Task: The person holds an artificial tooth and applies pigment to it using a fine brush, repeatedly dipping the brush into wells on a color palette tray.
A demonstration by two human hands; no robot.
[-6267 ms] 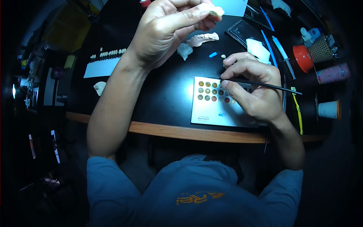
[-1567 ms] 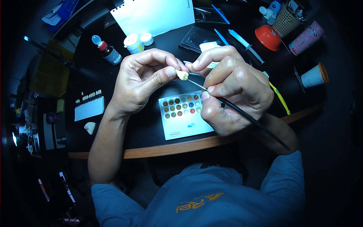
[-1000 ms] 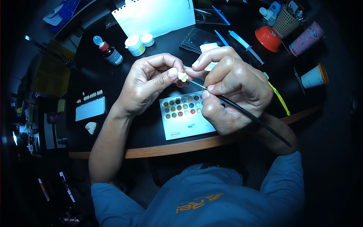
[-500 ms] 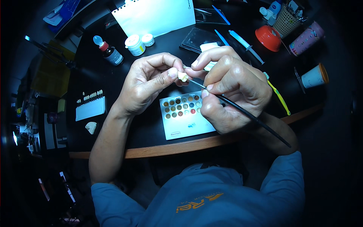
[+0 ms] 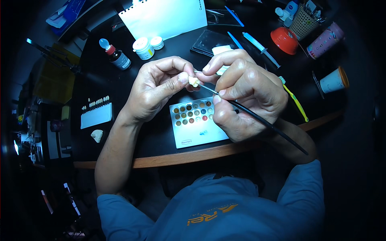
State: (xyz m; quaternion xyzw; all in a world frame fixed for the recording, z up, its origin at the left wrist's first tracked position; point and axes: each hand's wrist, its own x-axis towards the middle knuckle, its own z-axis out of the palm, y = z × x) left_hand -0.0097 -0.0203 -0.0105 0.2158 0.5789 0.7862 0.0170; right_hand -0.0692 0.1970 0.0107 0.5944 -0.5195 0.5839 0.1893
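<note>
Pinched between the thumb and fingers of my left hand (image 5: pixel 155 86) is a small cream-coloured dental crown (image 5: pixel 194 81). My right hand (image 5: pixel 251 90) grips a thin paintbrush (image 5: pixel 261 123) with a black handle and a metal ferrule; its tip meets the crown's right side. Fingers of both hands come close together just above the crown, where a thin pale rod shows in part. Below the hands lies a white palette (image 5: pixel 187 132) with rows of round wells in browns, red, blue and white, partly covered by my right hand.
To the left are a shade guide (image 5: pixel 96 115) with tooth tabs and a pale dental cast (image 5: pixel 97 135). Behind stand a dropper bottle (image 5: pixel 120 59), white jars (image 5: pixel 143 48) and a notepad (image 5: pixel 165 18). A syringe (image 5: pixel 261 49), red bowl (image 5: pixel 284 40), yellow toothbrush (image 5: pixel 296 102) and cup (image 5: pixel 333 81) lie right.
Almost nothing differs: the crown and brush tip have shifted very slightly, and both hands keep their grips.
</note>
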